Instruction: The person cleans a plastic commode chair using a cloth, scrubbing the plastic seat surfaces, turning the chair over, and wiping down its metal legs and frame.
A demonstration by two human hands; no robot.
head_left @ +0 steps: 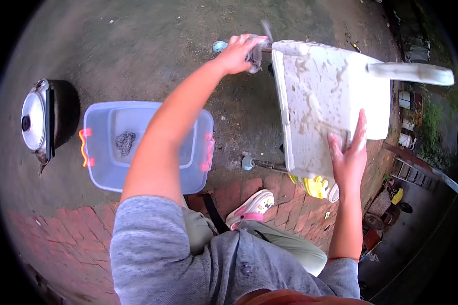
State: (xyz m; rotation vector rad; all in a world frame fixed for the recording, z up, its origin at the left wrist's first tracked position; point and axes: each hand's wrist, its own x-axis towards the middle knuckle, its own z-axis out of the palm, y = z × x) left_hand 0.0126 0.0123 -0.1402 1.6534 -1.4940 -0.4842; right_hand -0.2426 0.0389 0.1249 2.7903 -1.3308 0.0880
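My left hand (239,53) is closed around a wet grey scrubbing cloth (254,58), beside the upper leg of a white chair (320,96). The chair is tipped, with its legs pointing left and light blue caps (247,162) on their ends. Brownish suds streak its white panel, and a white arm-like bar (412,72) sticks out to the right. With thumb and fingers apart, my right hand (350,157) rests against the lower part of the panel. White foam shows on its fingers.
A clear plastic tub (96,170) with orange-red handles holds a second grey clump (124,144). Left of it is a dark pot (66,109) with a silver lid. Below lie red bricks (76,229) and a white-and-pink clog (257,206). Clutter and a ladder (412,173) are at right.
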